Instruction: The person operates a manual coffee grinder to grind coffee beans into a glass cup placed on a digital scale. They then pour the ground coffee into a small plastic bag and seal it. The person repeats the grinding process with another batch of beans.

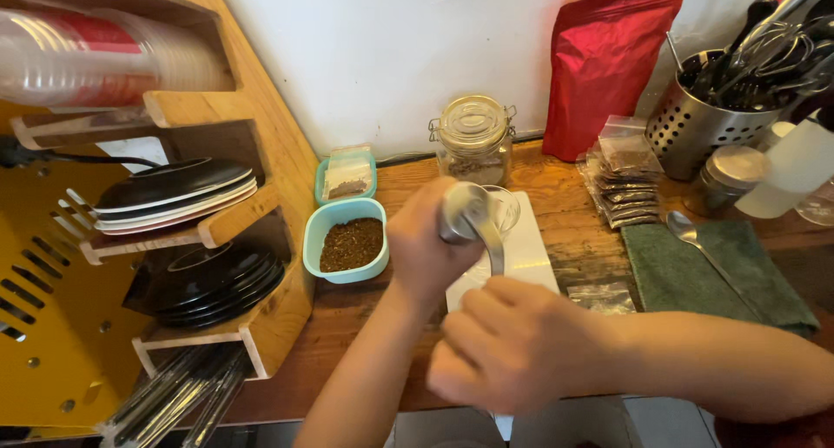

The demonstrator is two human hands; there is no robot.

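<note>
My left hand (424, 250) grips the body of a silver hand grinder (462, 212), held above a white board (530, 252) on the wooden counter. My right hand (512, 344) is closed around the end of the grinder's metal crank arm (493, 244), nearer to me. A small clear glass (506, 206) stands on the board just behind the grinder. The grinder's lower part is hidden by my hands.
A teal tub of brown grounds (349, 244) and a smaller teal tub (346, 177) sit left. Behind stand a clamp-lid glass jar (473, 139), a red pouch (608, 61), small sachets (625, 183), a utensil holder (704, 118). A spoon (695, 239) lies on a green cloth (712, 274). A wooden lid rack (217, 231) stands left.
</note>
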